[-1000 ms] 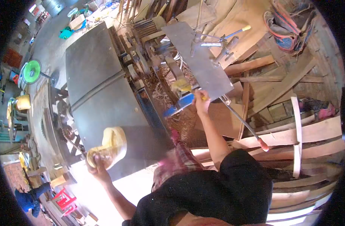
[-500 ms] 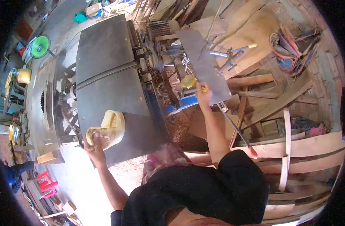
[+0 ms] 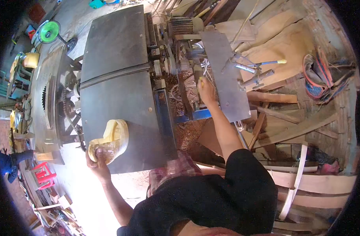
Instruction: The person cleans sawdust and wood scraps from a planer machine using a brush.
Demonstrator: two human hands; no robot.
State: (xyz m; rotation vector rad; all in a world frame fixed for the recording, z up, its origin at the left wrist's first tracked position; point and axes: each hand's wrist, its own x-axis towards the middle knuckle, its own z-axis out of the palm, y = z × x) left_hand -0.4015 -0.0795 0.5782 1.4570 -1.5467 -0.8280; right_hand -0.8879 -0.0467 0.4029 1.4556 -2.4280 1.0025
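My left hand [image 3: 98,164] is closed on the side of a cut-open plastic jug [image 3: 120,137], pale yellow and stained brown near my fingers. The jug is tilted over the near left corner of the dark metal machine table [image 3: 117,106]. My right hand [image 3: 206,93] reaches over the open machinery between that table and a narrower metal plate [image 3: 226,74]. Its fingers are wrapped round a yellow brush [image 3: 202,81], of which only a bit shows above the hand.
A circular saw blade [image 3: 62,94] stands left of the table. Belts and a motor [image 3: 182,26] lie to its right, with wood shavings beneath. Boards [image 3: 317,183] are stacked at right. A green fan [image 3: 49,32], a red stool [image 3: 44,175] and a person in dark blue [image 3: 7,163] are at left.
My right hand has moved up and left, from the plate's near edge to over the machinery, with the brush. My left hand still holds the jug. The view has shifted slightly.
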